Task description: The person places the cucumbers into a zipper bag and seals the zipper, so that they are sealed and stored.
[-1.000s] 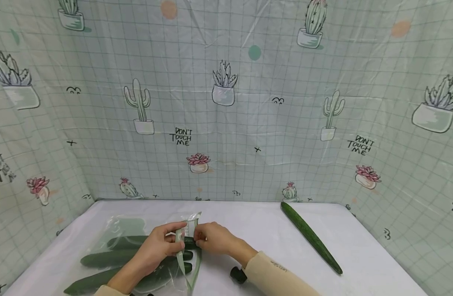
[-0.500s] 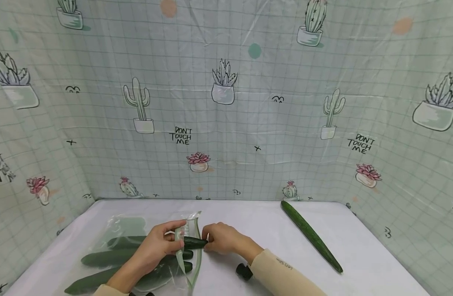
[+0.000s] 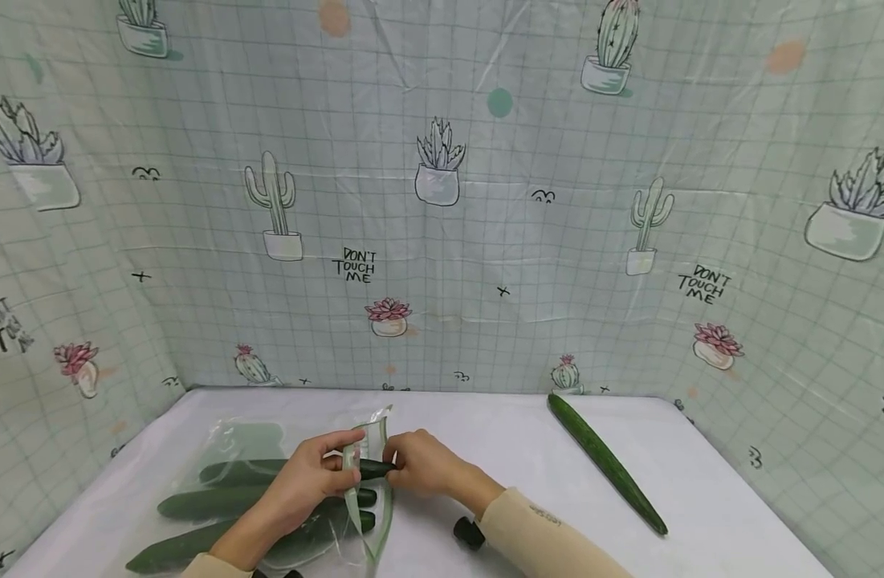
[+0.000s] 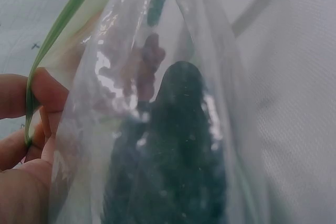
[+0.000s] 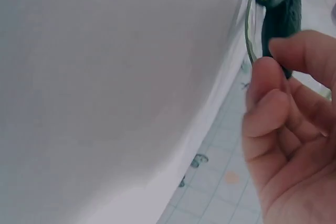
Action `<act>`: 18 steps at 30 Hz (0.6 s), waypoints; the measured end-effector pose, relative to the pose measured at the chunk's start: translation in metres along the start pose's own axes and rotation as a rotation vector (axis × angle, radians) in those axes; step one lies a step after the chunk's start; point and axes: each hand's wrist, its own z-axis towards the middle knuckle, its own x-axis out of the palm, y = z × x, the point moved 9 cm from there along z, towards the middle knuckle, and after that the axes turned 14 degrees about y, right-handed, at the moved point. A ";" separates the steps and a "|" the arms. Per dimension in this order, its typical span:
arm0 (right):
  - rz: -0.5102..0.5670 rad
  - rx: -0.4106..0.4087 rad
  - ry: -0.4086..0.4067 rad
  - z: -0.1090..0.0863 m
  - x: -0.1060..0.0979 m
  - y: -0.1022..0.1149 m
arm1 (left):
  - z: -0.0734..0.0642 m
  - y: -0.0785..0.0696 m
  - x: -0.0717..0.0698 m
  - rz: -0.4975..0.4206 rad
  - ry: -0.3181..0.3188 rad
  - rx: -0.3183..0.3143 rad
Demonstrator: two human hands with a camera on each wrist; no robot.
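Note:
A clear zip bag with a green-edged mouth (image 3: pixel 386 522) lies on the left of the table, its opening facing right. Through its plastic I see several cucumbers (image 3: pixel 210 504) lying side by side. My left hand (image 3: pixel 304 482) pinches the bag's upper lip between thumb and fingers; the left wrist view shows the green edge (image 4: pixel 58 27) running between them. At the mouth, my right hand (image 3: pixel 421 464) pinches the tip of the farthest cucumber (image 3: pixel 375 469), most of which is inside the bag. In the right wrist view, thumb and forefinger meet at this cucumber (image 5: pixel 281 24).
One more cucumber (image 3: pixel 608 464) lies slantwise on the white table (image 3: pixel 499 449) to the right, outside the bag. A black wrist device (image 3: pixel 468 533) sits at the right sleeve. Behind the table hangs a cactus-print curtain (image 3: pixel 470 241).
The farthest cucumber first slid a little out to the right with my right hand, then back left into the bag. My left hand has stayed on the bag's lip.

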 end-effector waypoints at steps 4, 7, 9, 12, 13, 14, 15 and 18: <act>-0.006 -0.005 -0.001 0.008 0.002 0.008 | -0.001 0.000 0.000 -0.003 0.003 0.004; 0.029 0.010 0.027 0.012 0.007 0.009 | -0.001 -0.001 0.001 -0.006 0.004 0.008; 0.088 0.028 0.055 0.014 0.010 0.008 | 0.000 -0.001 0.001 -0.005 0.004 0.013; 0.182 0.065 0.094 0.014 0.015 0.005 | 0.000 -0.002 0.001 -0.001 0.001 0.013; 0.203 0.074 0.103 0.014 0.016 0.004 | 0.000 -0.002 0.001 0.000 0.001 0.013; 0.226 0.080 0.110 0.015 0.017 0.003 | 0.000 -0.002 0.001 0.001 0.001 0.013; 0.242 0.082 0.117 0.015 0.018 0.003 | 0.000 -0.002 0.000 0.003 0.000 0.012; 0.227 0.074 0.131 0.016 0.019 0.004 | -0.001 -0.003 -0.001 0.001 -0.003 0.010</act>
